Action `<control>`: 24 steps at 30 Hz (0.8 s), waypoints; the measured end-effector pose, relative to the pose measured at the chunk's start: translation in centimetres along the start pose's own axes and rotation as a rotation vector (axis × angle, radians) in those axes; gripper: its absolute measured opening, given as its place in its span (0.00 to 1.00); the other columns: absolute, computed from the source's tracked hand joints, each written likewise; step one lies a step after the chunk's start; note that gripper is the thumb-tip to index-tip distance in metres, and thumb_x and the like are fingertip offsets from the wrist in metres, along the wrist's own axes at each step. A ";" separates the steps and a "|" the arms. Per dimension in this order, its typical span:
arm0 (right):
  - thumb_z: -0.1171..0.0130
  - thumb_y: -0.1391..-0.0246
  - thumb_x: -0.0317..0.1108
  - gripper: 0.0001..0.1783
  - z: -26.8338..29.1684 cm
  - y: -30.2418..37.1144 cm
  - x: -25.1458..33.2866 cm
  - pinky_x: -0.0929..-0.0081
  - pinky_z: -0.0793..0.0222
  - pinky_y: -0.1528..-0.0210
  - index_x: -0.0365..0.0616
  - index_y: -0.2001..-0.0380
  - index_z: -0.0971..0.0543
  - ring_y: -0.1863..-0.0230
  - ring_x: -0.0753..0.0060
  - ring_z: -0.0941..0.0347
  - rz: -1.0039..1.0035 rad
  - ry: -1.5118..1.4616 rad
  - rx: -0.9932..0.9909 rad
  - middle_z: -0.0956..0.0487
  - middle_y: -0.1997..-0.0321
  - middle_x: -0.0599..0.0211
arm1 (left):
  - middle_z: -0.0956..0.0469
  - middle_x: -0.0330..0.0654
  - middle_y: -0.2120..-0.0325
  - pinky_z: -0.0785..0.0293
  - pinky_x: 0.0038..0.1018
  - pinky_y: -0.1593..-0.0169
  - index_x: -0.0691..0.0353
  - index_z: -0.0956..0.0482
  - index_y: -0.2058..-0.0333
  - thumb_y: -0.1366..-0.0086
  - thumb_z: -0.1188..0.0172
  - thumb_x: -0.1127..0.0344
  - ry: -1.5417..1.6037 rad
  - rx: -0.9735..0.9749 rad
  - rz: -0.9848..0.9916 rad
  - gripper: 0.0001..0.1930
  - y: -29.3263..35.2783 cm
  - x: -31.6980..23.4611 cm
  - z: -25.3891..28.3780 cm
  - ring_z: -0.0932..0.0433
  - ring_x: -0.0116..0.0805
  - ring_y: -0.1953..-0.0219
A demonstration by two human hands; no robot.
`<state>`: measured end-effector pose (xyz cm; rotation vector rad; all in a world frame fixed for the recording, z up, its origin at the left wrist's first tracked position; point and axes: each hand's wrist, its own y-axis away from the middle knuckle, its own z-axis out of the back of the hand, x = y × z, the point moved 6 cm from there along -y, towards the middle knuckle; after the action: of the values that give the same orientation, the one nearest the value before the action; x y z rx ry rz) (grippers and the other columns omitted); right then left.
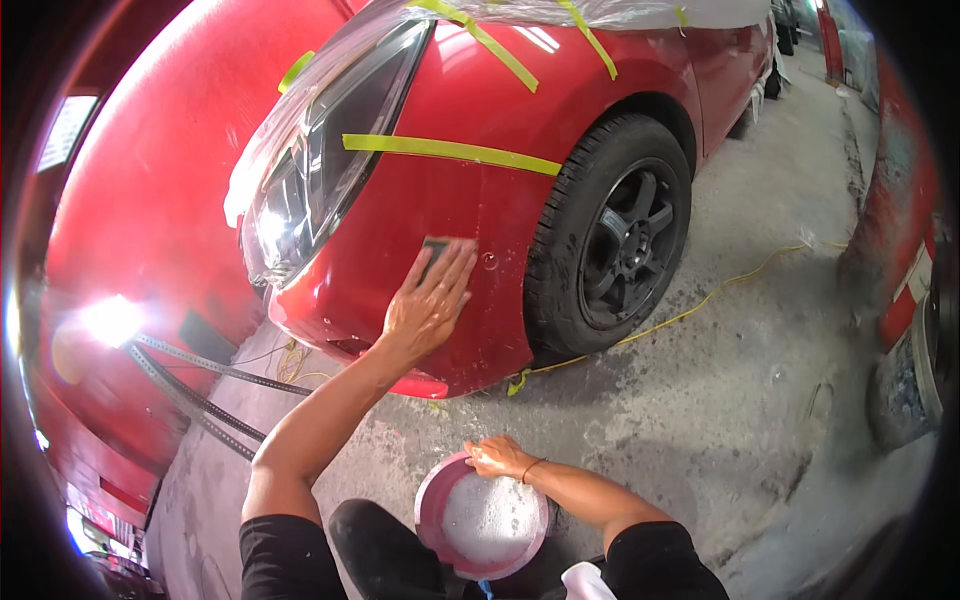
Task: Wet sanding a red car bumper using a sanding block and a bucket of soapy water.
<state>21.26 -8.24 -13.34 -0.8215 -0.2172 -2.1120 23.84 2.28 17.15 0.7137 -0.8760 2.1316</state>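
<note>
My left hand (430,305) reaches up to the red bumper (385,225) of a car. Its fingers lie together over a dark grey piece of sandpaper (436,246), pressing it to the wet paint between headlight and front wheel. Most of the sandpaper is hidden under the fingers. Low in the view, my right hand (497,457) is closed on the rim of a pink basin (430,500), which holds soapy, frothy water (490,515). Yellow-green tape (450,149) runs across the panel above my left hand.
The headlight (320,150) is partly under clear plastic film. The black-rimmed wheel (625,235) stands beside the bumper. A yellow cord (690,308) crosses the concrete floor. At left, a bright lamp (112,320) stands near dark perforated metal strips (200,400). A bucket (905,385) is far right.
</note>
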 end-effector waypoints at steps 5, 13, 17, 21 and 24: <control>0.46 0.44 0.44 0.20 -0.7 0.4 0.3 0.50 0.26 0.67 0.42 0.55 0.24 0.68 0.47 0.20 0.011 -0.007 0.024 0.19 0.75 0.52 | 0.44 0.46 0.32 0.56 0.42 0.29 0.66 0.37 0.37 0.32 0.51 0.58 -0.141 -0.071 -0.058 0.28 -9.4 0.4 4.1 0.47 0.37 0.30; 0.45 0.44 0.44 0.17 0.8 0.7 -0.1 0.51 0.27 0.66 0.41 0.61 0.26 0.66 0.47 0.20 -0.003 0.002 -0.048 0.19 0.74 0.52 | 0.43 0.47 0.33 0.57 0.44 0.29 0.68 0.38 0.37 0.32 0.52 0.59 0.004 -0.010 -0.064 0.28 -6.0 -0.9 2.1 0.47 0.40 0.30; 0.45 0.43 0.44 0.17 1.2 0.2 0.9 0.50 0.27 0.65 0.41 0.61 0.26 0.66 0.46 0.21 0.026 -0.003 -0.061 0.19 0.73 0.52 | 0.41 0.49 0.34 0.56 0.45 0.29 0.70 0.37 0.38 0.31 0.53 0.60 -0.039 -0.165 -0.078 0.27 -9.9 0.1 3.6 0.46 0.41 0.30; 0.46 0.42 0.47 0.18 0.3 1.3 -0.6 0.47 0.27 0.66 0.44 0.58 0.26 0.68 0.42 0.21 -0.009 0.001 -0.044 0.21 0.76 0.49 | 0.40 0.50 0.34 0.57 0.45 0.29 0.71 0.36 0.39 0.31 0.52 0.58 0.038 -0.006 0.082 0.27 2.3 1.4 1.2 0.46 0.42 0.30; 0.47 0.42 0.47 0.19 0.7 0.7 0.1 0.50 0.25 0.63 0.42 0.57 0.25 0.64 0.46 0.20 -0.018 0.002 -0.011 0.18 0.70 0.51 | 0.42 0.51 0.34 0.57 0.47 0.29 0.71 0.40 0.37 0.32 0.51 0.59 -0.072 -0.044 0.176 0.29 1.6 5.5 3.9 0.46 0.45 0.30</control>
<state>22.10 -8.48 -12.79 -0.8261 -0.2130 -2.1330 20.13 0.72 22.82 0.7176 -1.0561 2.2442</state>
